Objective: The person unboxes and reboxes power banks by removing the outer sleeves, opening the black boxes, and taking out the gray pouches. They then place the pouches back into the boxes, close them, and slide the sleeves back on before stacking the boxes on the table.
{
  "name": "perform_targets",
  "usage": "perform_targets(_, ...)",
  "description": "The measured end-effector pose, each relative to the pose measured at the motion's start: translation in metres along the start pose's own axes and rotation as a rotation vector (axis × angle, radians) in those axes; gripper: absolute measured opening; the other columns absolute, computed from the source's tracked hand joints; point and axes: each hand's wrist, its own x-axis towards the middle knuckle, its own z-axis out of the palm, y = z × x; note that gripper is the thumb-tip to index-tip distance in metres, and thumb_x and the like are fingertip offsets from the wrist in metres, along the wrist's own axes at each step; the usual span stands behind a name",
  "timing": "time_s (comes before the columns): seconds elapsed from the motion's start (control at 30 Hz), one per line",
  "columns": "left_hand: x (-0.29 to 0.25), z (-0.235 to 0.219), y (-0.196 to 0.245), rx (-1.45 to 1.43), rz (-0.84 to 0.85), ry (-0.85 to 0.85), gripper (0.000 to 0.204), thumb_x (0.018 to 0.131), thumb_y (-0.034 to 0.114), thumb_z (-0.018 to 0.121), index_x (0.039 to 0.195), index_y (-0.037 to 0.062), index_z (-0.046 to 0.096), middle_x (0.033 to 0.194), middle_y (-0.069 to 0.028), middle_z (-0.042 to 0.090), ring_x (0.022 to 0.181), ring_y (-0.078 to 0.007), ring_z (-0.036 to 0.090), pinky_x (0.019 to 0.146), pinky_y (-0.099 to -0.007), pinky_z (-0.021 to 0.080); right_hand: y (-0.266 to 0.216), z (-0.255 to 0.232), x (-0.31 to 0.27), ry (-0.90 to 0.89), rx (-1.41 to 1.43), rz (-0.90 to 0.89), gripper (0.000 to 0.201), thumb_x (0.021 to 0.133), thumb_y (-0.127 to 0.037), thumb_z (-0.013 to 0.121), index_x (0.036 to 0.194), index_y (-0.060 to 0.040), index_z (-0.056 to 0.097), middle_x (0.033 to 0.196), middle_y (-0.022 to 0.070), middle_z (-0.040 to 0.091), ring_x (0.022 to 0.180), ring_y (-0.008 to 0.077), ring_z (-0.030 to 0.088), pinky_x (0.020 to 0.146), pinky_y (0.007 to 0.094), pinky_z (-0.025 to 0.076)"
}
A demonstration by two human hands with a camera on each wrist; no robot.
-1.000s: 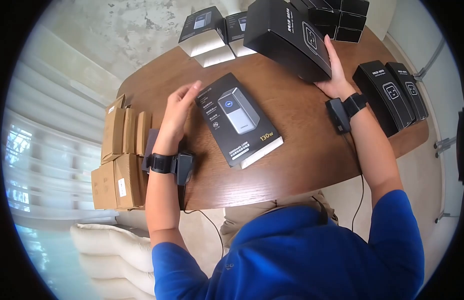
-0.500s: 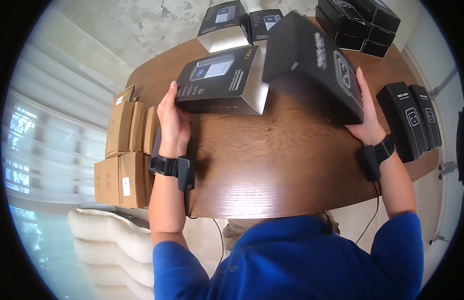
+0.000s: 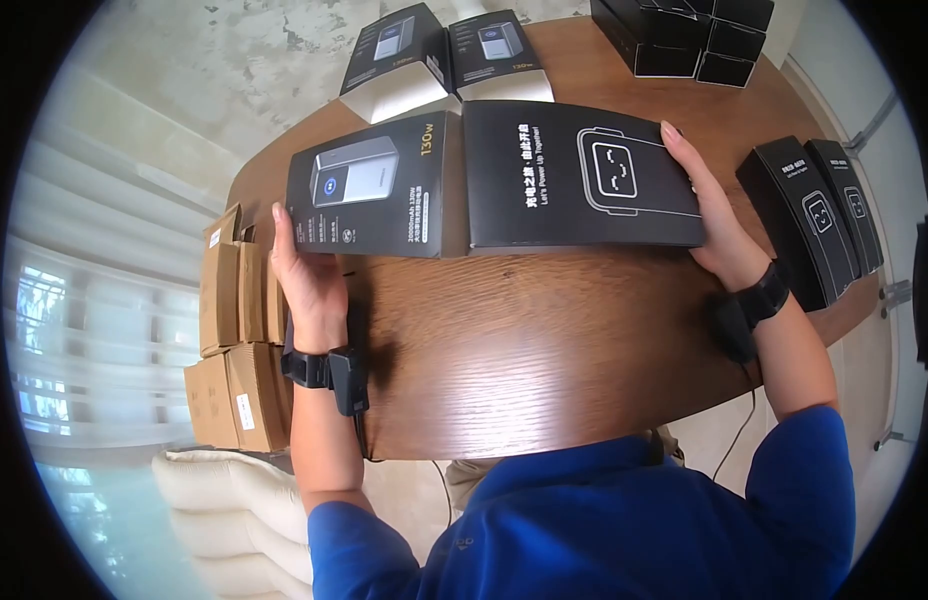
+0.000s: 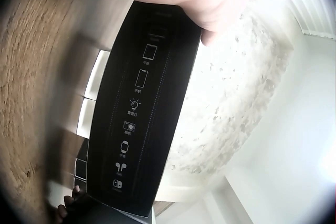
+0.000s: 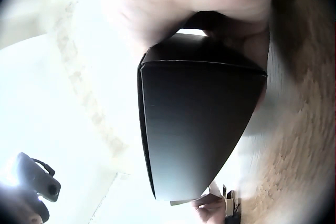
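My left hand (image 3: pixel 316 285) grips a dark printed box sleeve (image 3: pixel 369 195), marked "130W" and showing a power bank, by its left end. Small device icons run down the sleeve's side (image 4: pixel 134 113) in the left wrist view. My right hand (image 3: pixel 722 225) holds a plain black box (image 3: pixel 554 180) with a white smiling-face outline by its right end, thumb on top. Both are held level above the table, end to end, with the black box's left end right at the sleeve's open end. The right wrist view shows the black box's side (image 5: pixel 194 113) beneath the palm.
Two printed power bank boxes (image 3: pixel 494 45) with white lower parts stand at the back of the wooden table (image 3: pixel 504 330). Stacked black boxes (image 3: pixel 664 40) are at the back right, and two face-marked boxes (image 3: pixel 799 220) lie at the right edge. Brown cartons (image 3: pixel 219 300) stand on the left.
The left hand has picked the printed sleeve up off the table and turned it sideways. The right hand has brought the black box down and level, and the two now meet end to end.
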Motion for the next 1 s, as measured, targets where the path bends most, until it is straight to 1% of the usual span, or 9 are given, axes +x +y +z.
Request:
perform_targets(0.27,-0.005,0.007,-0.003,0.116,0.166,-0.025,0.032,0.097,0.034,0.053,0.108,0.0049,0.061,0.104,-0.0046,0.066,0.096,-0.0118,0.06,0.088,-0.029,0.044,0.004,-0.004,0.004,-0.008,-0.197,-0.085,0.047,0.096,-0.043,0.052,0.119,-0.0022,0.055,0.11,0.0043,0.06,0.1,0.0097,0.055,0.088,0.0229,0.043)
perform_targets(0.5,-0.015,0.012,-0.008,0.126,0.061,-0.113,0.029,0.098,0.031,0.053,0.105,0.0043,0.061,0.103,-0.0031,0.065,0.096,-0.0103,0.058,0.087,-0.0264,0.043,0.009,-0.004,0.004,0.01,-0.253,-0.133,0.047,0.096,-0.043,0.051,0.121,-0.0027,0.053,0.115,0.0053,0.058,0.104,0.0106,0.053,0.092,0.0237,0.04)
perform_targets(0.57,-0.025,0.021,-0.014,0.145,0.087,-0.225,0.031,0.098,0.031,0.051,0.109,0.003,0.06,0.108,-0.0033,0.063,0.101,-0.0104,0.055,0.091,-0.0266,0.04,0.012,-0.007,0.005,-0.012,-0.325,-0.149,0.051,0.097,-0.047,0.047,0.123,-0.0033,0.052,0.117,0.0056,0.057,0.107,0.0119,0.053,0.092,0.0257,0.042)
perform_targets(0.6,-0.027,0.022,-0.014,0.279,0.064,-0.317,0.043,0.101,0.036,0.039,0.129,0.004,0.049,0.129,-0.0048,0.053,0.12,-0.0145,0.045,0.102,-0.0317,0.032,0.012,-0.006,0.003,-0.008,-0.327,-0.146,0.051,0.097,-0.047,0.047,0.123,-0.0033,0.052,0.117,0.0056,0.057,0.107,0.0119,0.053,0.092,0.0257,0.042)
perform_targets(0.67,-0.037,0.033,-0.021,0.324,0.116,-0.325,0.048,0.102,0.038,0.036,0.134,0.0031,0.044,0.134,-0.0059,0.049,0.125,-0.0162,0.041,0.106,-0.0327,0.028,0.009,-0.001,-0.003,-0.108,-0.248,0.02,0.065,0.096,-0.055,0.042,0.135,-0.0028,0.042,0.123,0.0079,0.053,0.112,0.0153,0.051,0.09,0.0301,0.045)
perform_targets(0.77,-0.045,0.044,-0.021,0.453,0.166,-0.345,0.059,0.102,0.043,0.029,0.145,0.0031,0.031,0.146,-0.0085,0.038,0.136,-0.0208,0.031,0.112,-0.0362,0.021,0.019,-0.003,-0.004,-0.134,-0.416,0.001,0.079,0.094,-0.062,0.039,0.145,-0.003,0.025,0.132,0.0109,0.047,0.116,0.0201,0.05,0.086,0.0336,0.049)
perform_targets(0.8,-0.045,0.043,-0.02,0.406,0.122,-0.395,0.061,0.1,0.044,0.033,0.146,0.0041,0.028,0.147,-0.0089,0.036,0.137,-0.0214,0.03,0.113,-0.037,0.021,0.016,-0.002,-0.006,-0.214,-0.483,0.022,0.079,0.096,-0.061,0.03,0.151,-0.0085,0.009,0.137,0.0094,0.042,0.113,0.0133,0.053,0.086,0.0282,0.05)
perform_targets(0.9,-0.049,0.043,-0.024,0.368,0.052,-0.493,0.067,0.098,0.046,0.04,0.148,0.0057,0.023,0.149,-0.0092,0.031,0.137,-0.0224,0.029,0.113,-0.0382,0.02,0.019,0.003,-0.009,-0.277,-0.545,-0.058,0.09,0.093,-0.063,0.039,0.149,-0.001,0.005,0.139,0.0178,0.038,0.118,0.0245,0.05,0.081,0.0328,0.053)
perform_targets(1.0,-0.059,0.052,-0.028,0.389,0.047,-0.545,0.073,0.095,0.047,0.046,0.15,0.0067,0.019,0.151,-0.0087,0.028,0.138,-0.0229,0.028,0.114,-0.039,0.02,0.017,0.005,-0.013,-0.299,-0.588,-0.059,0.09,0.094,-0.06,0.04,0.149,-0.0001,0.002,0.138,0.0208,0.038,0.109,0.0235,0.055,0.079,0.032,0.054)
